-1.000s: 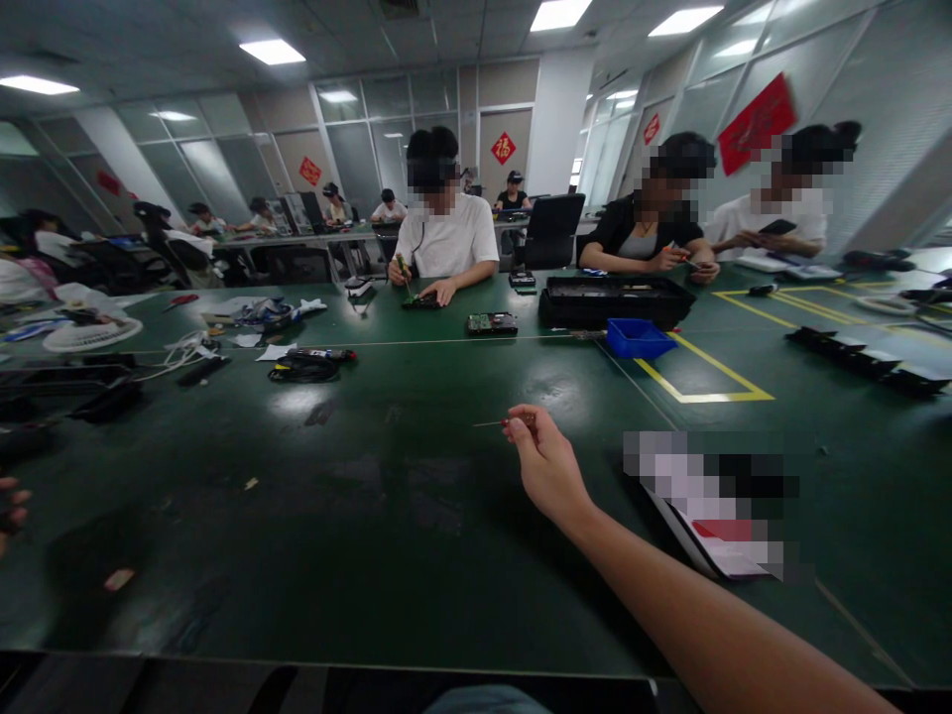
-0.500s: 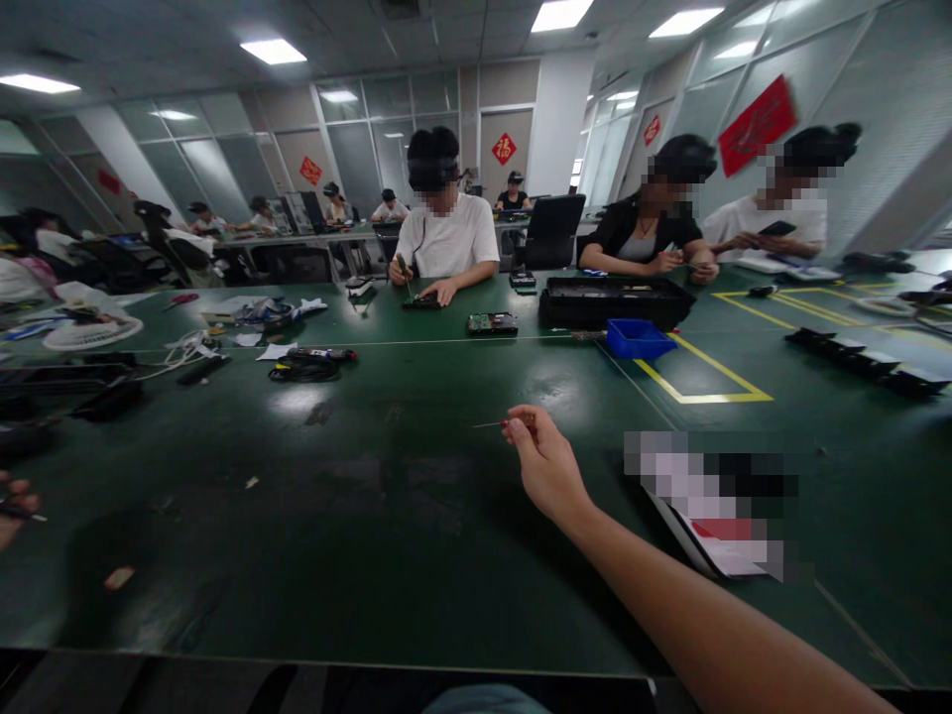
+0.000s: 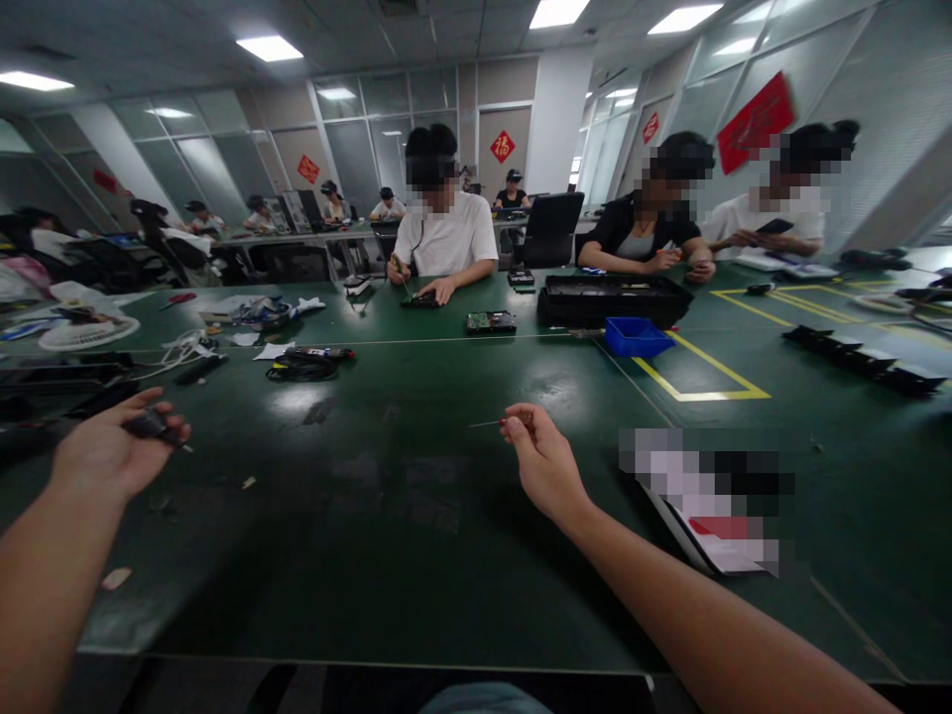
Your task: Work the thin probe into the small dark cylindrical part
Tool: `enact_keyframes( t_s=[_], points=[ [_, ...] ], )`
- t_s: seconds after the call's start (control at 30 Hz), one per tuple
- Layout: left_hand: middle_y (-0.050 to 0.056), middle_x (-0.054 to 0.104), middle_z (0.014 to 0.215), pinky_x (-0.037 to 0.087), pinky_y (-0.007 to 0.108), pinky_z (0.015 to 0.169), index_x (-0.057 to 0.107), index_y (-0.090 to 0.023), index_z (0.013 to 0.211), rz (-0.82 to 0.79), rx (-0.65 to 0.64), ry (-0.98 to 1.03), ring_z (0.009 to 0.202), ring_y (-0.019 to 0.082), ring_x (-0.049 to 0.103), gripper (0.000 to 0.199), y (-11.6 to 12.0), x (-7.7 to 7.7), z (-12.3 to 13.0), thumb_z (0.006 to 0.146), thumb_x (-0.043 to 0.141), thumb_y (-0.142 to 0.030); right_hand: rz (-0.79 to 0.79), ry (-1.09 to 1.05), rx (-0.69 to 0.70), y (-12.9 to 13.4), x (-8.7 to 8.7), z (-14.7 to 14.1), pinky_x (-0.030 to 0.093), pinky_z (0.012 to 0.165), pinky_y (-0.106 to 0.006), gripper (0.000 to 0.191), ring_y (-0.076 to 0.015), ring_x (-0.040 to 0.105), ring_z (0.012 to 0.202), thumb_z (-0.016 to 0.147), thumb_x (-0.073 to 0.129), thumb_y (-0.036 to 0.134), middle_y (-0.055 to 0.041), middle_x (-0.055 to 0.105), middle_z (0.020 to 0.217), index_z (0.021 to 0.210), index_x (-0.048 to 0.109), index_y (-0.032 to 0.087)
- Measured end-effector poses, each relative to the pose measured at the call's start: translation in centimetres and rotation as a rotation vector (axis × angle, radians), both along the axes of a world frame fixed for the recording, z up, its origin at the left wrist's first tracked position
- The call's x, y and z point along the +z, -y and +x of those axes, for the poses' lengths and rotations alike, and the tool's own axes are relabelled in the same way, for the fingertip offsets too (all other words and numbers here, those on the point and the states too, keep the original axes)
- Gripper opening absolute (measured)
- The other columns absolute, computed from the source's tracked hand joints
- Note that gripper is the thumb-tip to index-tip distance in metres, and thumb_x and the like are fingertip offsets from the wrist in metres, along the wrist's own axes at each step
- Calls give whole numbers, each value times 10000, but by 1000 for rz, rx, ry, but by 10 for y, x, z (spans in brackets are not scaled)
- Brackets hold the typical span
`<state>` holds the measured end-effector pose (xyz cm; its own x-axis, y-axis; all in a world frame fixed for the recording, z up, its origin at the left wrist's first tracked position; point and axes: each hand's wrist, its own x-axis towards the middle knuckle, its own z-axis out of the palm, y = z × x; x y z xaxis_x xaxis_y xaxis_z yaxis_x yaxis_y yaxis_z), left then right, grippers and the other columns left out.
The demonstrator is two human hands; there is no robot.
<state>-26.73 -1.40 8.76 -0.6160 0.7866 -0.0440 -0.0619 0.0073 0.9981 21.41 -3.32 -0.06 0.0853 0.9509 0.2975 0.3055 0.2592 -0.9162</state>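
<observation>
My left hand [image 3: 111, 448] is raised above the left part of the green table, palm turned up, fingers curled round a short dark object [image 3: 147, 424] with a small metal tip; its exact kind is unclear. Over the middle of the table, my right hand [image 3: 546, 458] grips a screwdriver [image 3: 487, 424] by its brownish-red handle. The thin shaft points left and touches nothing. A wide gap separates the two hands.
A folder with papers [image 3: 699, 526], partly blurred out, lies right of my right forearm. Farther off are a blue bin [image 3: 638, 337], a black tray [image 3: 614, 300], a circuit-board device [image 3: 490, 322] and a cable bundle [image 3: 303, 365]. A co-worker [image 3: 446, 233] sits opposite, holding a tool.
My left hand has come in from the left edge, up and to the right, with the dark object in it. My right hand and the screwdriver have hardly moved.
</observation>
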Motion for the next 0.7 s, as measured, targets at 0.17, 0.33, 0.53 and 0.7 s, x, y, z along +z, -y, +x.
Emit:
enact_keyframes(
  t_s=[0.17, 0.33, 0.53, 0.7],
  points=[
    [11, 512, 723, 458, 252, 592, 583, -142, 938, 65, -197, 159, 618, 137, 479, 315, -14, 16, 83, 662, 509, -10, 13, -9, 1, -1, 0, 0, 508, 851, -402, 232, -230, 675, 937, 976, 473, 407, -64, 704, 1003, 1100, 583, 245],
    [36, 526, 756, 474, 257, 598, 612, -111, 990, 118, -419, 253, 634, 147, 505, 379, -21, 18, 147, 639, 491, -36, 29, -24, -13, -3, -3, 1, 513, 856, -407, 239, -229, 675, 934, 973, 482, 419, -64, 701, 998, 1098, 585, 242],
    [16, 498, 755, 458, 268, 593, 605, -144, 1038, 110, -677, 313, 611, 136, 496, 368, -19, 9, 218, 676, 550, -102, 29, -18, -19, -3, -2, 2, 514, 846, -404, 240, -231, 673, 938, 971, 481, 419, -64, 702, 1007, 1101, 592, 249],
    [29, 507, 782, 439, 295, 631, 613, -149, 1028, 67, -865, 318, 649, 150, 500, 398, -9, -5, 267, 644, 517, -113, 34, -22, -22, -3, -2, 2, 512, 847, -404, 243, -232, 674, 933, 967, 485, 418, -68, 704, 1008, 1101, 591, 245]
  ],
)
